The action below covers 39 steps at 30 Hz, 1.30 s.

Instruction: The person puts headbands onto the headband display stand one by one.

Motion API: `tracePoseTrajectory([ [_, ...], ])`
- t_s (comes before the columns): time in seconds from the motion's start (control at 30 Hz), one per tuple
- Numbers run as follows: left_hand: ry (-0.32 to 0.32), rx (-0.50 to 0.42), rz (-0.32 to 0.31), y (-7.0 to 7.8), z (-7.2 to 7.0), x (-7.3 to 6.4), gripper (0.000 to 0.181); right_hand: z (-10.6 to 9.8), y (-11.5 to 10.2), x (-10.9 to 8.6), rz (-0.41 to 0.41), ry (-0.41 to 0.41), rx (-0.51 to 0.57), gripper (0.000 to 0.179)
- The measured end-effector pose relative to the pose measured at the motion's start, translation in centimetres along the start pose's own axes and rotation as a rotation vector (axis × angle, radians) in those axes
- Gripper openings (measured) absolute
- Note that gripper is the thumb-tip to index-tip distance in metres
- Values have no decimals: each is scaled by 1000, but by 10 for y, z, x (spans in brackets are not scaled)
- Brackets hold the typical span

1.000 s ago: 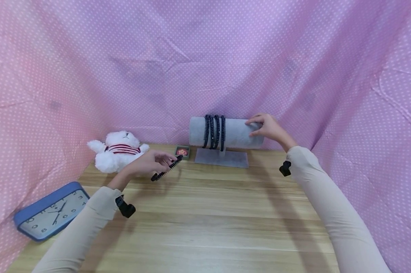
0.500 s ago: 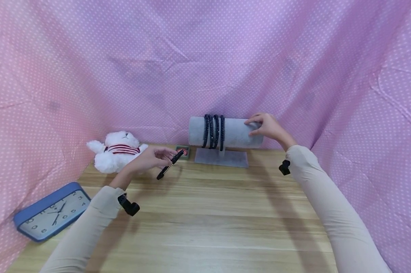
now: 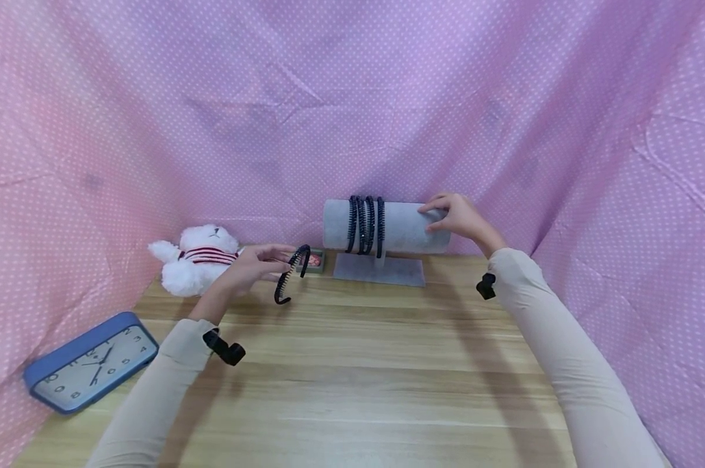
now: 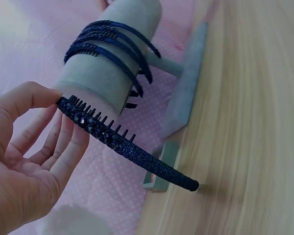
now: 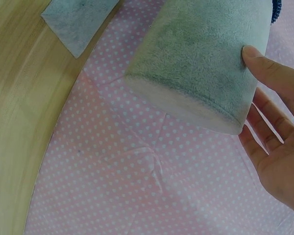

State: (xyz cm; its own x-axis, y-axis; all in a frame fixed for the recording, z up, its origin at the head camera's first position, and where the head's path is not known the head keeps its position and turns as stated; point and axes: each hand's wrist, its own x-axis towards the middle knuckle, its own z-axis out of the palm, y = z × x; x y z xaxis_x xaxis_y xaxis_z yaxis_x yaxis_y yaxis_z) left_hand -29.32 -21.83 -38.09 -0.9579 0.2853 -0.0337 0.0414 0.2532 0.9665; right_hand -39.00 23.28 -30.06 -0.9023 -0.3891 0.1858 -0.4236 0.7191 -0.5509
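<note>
My left hand [image 3: 253, 268] pinches a black toothed headband [image 4: 120, 142] between thumb and fingers, in the air left of the display stand. Dark beads cover part of this headband, and small comb teeth line its inner side. On the padded grey roll of the headband stand [image 3: 413, 227] hang several similar black headbands [image 4: 108, 41], close together on its left half. My right hand [image 3: 460, 218] holds the right end of the roll. In the right wrist view its thumb [image 5: 262, 66] presses the grey fabric, while the other fingers lie partly hidden behind the roll.
A small green-framed box [image 3: 317, 261] with a red picture stands left of the stand's base [image 3: 378, 270]. A white plush toy [image 3: 203, 260] in a striped shirt lies behind my left hand. A blue clock [image 3: 95, 364] lies at the left. Pink dotted cloth [image 3: 352, 117] encloses the wooden table [image 3: 358, 383].
My left hand has shifted slightly right and away from me, turning the headband from a slanted edge-on pose to a steeper one showing its curve. My right hand stays on the roll.
</note>
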Motion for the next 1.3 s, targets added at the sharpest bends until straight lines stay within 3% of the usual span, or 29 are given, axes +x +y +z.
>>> tracePoseTrajectory([
  [0.23,45,-170,-13,1,-4,3,53,0,2,0,-4,-2,-7,43],
  [0.43,99,-276,3,5,0,7,53,0,4,0,-8,-6,-17,43],
  [0.6,152,-328,13,8,4,11,55,0,4,-1,-12,-7,-27,43],
  [0.83,175,-350,29,11,7,19,54,0,1,-2,1,-11,-30,44],
  [1.07,202,-422,107,15,16,27,54,-1,0,-3,9,-12,-44,44],
  [1.3,302,-440,201,14,29,40,53,0,1,-3,7,-11,-24,45],
])
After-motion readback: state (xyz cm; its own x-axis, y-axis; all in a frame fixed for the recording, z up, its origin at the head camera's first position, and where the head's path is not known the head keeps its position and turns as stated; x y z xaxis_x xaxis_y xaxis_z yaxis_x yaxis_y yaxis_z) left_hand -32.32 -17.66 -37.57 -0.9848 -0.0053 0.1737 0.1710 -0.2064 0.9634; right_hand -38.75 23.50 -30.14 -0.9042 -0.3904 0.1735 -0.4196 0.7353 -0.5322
